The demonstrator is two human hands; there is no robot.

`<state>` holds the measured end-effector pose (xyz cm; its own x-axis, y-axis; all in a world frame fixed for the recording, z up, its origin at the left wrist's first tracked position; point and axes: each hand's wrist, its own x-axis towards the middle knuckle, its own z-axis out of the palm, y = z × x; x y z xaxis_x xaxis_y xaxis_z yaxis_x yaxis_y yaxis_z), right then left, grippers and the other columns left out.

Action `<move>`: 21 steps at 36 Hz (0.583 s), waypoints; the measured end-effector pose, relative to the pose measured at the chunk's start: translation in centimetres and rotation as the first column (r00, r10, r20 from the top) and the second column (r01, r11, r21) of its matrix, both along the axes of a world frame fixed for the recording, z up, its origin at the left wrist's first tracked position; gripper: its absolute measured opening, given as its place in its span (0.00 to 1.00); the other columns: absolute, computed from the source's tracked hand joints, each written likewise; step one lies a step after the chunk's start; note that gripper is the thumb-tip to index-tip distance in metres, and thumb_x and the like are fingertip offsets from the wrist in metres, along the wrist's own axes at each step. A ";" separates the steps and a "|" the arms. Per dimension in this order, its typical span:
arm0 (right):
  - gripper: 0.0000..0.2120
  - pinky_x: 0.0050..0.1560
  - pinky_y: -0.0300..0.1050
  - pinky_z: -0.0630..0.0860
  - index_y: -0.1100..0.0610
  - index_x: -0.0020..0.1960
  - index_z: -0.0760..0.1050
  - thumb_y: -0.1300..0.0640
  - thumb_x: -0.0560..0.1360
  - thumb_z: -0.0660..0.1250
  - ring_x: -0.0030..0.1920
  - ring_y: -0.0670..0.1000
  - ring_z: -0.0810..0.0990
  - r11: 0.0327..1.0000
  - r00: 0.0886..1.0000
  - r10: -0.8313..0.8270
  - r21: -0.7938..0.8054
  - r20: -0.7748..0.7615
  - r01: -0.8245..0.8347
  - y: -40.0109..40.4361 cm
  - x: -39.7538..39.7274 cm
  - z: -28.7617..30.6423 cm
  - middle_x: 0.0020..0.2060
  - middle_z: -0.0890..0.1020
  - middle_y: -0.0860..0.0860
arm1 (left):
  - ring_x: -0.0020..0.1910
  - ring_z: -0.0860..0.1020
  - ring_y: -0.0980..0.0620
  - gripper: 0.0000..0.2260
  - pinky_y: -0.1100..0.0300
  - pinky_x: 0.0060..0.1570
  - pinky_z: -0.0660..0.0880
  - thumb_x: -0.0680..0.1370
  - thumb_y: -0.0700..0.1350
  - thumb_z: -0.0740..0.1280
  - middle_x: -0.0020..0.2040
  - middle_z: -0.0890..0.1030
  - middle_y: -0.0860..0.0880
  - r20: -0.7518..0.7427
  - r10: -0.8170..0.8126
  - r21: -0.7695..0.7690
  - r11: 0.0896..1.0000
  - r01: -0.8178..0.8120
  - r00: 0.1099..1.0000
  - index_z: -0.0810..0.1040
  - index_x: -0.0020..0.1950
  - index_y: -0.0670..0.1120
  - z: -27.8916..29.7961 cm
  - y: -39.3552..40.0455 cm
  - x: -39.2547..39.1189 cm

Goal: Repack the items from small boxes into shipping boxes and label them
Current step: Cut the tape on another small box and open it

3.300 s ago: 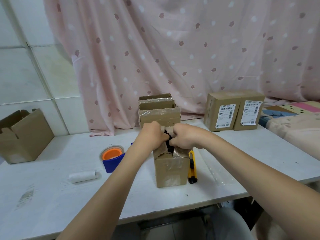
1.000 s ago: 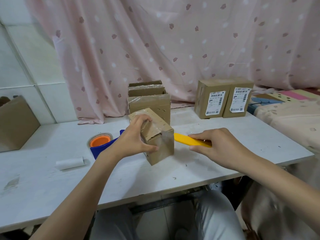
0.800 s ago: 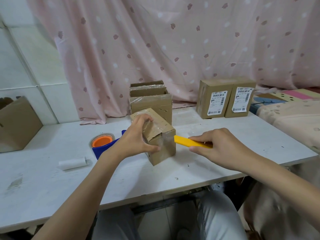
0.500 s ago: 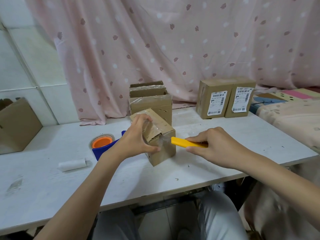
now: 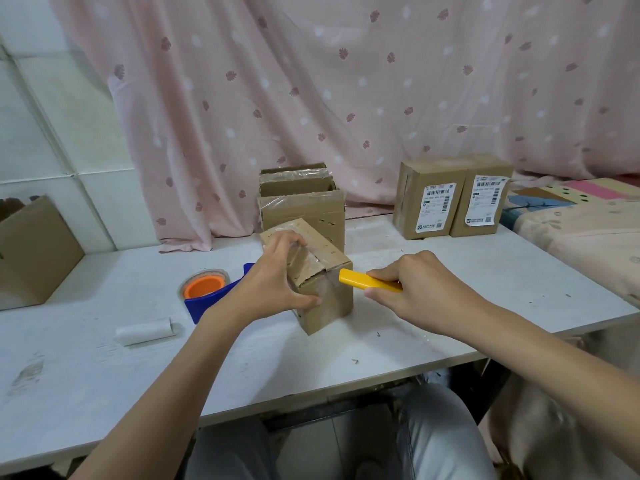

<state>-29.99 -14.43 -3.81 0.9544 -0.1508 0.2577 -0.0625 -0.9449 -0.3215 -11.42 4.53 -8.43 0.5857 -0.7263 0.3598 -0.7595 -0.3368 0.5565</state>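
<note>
On a white table (image 5: 104, 368), a small taped cardboard box (image 5: 322, 271) tilted on one edge, gripped by the left hand (image 5: 273, 285) with fingers curled over its taped top and thumb pressed against its near side. Just right of the box, a yellow utility knife (image 5: 367, 284) pinched in the right hand (image 5: 419, 289), fingers curled round the handle, tip touching or almost touching the box's upper right corner; blade too small to make out. Directly behind the small box, a group of opened cardboard boxes (image 5: 304, 209) standing close together against a pink patterned curtain (image 5: 346, 98), clear tape peeling from their flaps. Further right along the table's back edge, two sealed boxes (image 5: 450, 195) side by side and touching, each with a white printed shipping label facing forward. Left of the gripped box and partly hidden behind the left wrist, a blue tape dispenser (image 5: 207, 303) holding a roll with an orange core. Nearer the front, lying flat and well apart from the boxes, a small white paper roll (image 5: 145, 332). At the far left edge, an empty-looking open cardboard box (image 5: 34, 251) set against a tiled wall. At the far right, beyond the table, a surface covered in patterned fabric (image 5: 588, 230). Below the table edge, knees in light trousers.
</note>
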 end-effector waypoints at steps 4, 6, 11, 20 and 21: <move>0.15 0.31 0.42 0.66 0.49 0.60 0.83 0.44 0.80 0.65 0.31 0.46 0.71 0.999 0.999 -0.034 -0.037 -0.033 0.033 -0.1 -0.2 0.3 0.29 0.76 0.46 | 0.63 0.68 0.53 0.39 0.67 0.50 0.71 0.64 0.53 0.82 0.64 0.62 0.59 0.009 0.003 0.013 1.000 -0.004 1.000 0.63 0.67 0.55 0.1 -0.2 0.0; 0.14 0.33 0.46 0.70 0.49 0.58 0.84 0.44 0.80 0.65 0.32 0.47 0.74 0.997 0.997 -0.066 -0.048 -0.042 0.064 -0.5 -0.5 0.6 0.31 0.80 0.49 | 0.62 0.68 0.54 0.39 0.66 0.50 0.72 0.64 0.54 0.82 0.64 0.62 0.59 0.009 0.007 0.018 1.000 -0.007 1.000 0.63 0.67 0.55 0.2 -0.1 0.0; 0.17 0.34 0.45 0.70 0.49 0.63 0.82 0.43 0.80 0.65 0.36 0.49 0.77 0.992 0.992 -0.116 -0.057 -0.055 0.113 -1.6 -1.0 1.0 0.38 0.85 0.53 | 0.62 0.68 0.55 0.38 0.69 0.48 0.70 0.65 0.54 0.82 0.64 0.62 0.59 -0.005 0.018 0.035 0.999 -0.018 1.000 0.63 0.67 0.56 0.3 0.0 -0.2; 0.13 0.33 0.46 0.69 0.46 0.56 0.84 0.43 0.79 0.65 0.32 0.48 0.74 0.981 0.987 -0.078 -0.188 -0.138 0.052 -1.8 -1.4 3.5 0.30 0.78 0.49 | 0.61 0.68 0.54 0.35 0.71 0.45 0.67 0.65 0.52 0.82 0.65 0.64 0.57 -0.004 0.004 0.085 0.996 -0.004 1.000 0.64 0.64 0.56 0.9 0.1 -0.3; 0.13 0.33 0.46 0.69 0.46 0.57 0.84 0.43 0.79 0.66 0.32 0.48 0.75 0.982 0.986 -0.078 -0.182 -0.145 0.051 -1.9 -1.5 3.9 0.30 0.79 0.48 | 0.61 0.68 0.54 0.35 0.71 0.45 0.67 0.65 0.52 0.81 0.66 0.64 0.57 -0.004 0.004 0.092 0.996 -0.003 1.000 0.64 0.64 0.56 1.0 0.1 -0.4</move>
